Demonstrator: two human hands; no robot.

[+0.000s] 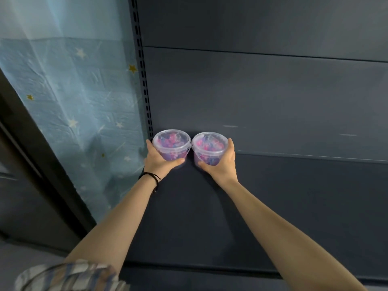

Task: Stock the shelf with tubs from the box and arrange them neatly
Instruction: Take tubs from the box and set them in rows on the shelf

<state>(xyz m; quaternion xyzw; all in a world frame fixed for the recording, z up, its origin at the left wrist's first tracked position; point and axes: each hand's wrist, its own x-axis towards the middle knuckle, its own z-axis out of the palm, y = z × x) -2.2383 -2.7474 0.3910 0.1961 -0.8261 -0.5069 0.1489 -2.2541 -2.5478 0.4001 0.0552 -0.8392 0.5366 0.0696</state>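
Two clear round tubs with lids, filled with pink, purple and blue pieces, sit side by side at the back left corner of the dark shelf (273, 206). My left hand (160, 162) grips the left tub (171, 141) from its near left side. My right hand (222, 162) grips the right tub (209, 143) from its near right side. The two rims touch. The tubs stand close to the shelf's back panel. No box is in view.
The dark back panel (262, 97) rises behind the tubs. A slotted upright post (142, 66) marks the shelf's left end. Left of it hangs a light blue curtain with stars (69, 95). The shelf board stretches out to the right of the tubs.
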